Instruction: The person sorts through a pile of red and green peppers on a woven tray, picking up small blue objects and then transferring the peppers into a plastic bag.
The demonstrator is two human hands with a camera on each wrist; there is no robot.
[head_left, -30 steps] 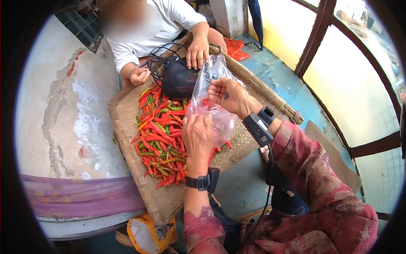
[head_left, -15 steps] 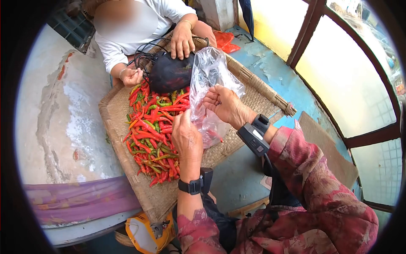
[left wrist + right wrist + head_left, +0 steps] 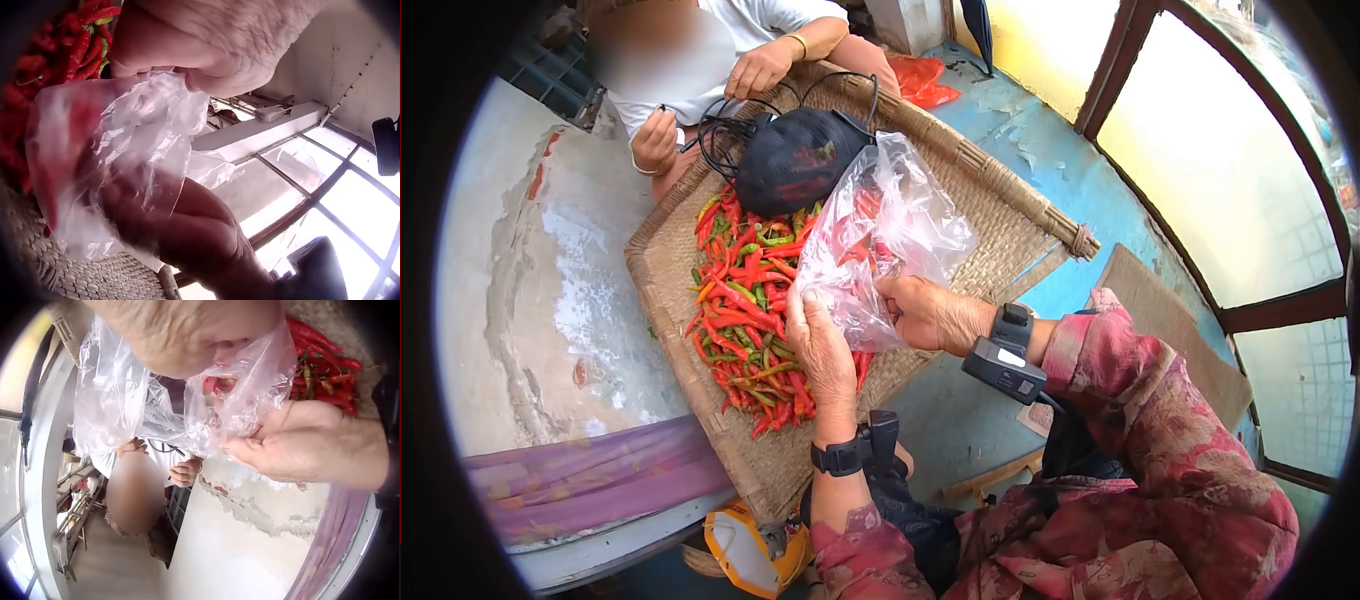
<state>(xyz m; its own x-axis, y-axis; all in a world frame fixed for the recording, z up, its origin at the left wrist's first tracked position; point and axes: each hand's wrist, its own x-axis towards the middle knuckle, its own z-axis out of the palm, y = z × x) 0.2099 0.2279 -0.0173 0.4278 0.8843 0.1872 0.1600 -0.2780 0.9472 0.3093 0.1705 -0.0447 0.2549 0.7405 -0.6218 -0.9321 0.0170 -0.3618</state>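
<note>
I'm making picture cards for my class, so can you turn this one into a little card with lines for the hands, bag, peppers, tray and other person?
Clear plastic bag: crumpled, red showing through
Left hand: holds the bag's near left side
Right hand: grips the bag's near right side
Peppers: heaped, mostly red, some green
Woven tray: under the peppers
Black bundle: beyond the peppers, contents hard to tell
Other person: across the tray, white top

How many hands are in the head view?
4: left hand and right hand at the clear bag; the person opposite has one hand raised, another hand by the tray rim.
</note>
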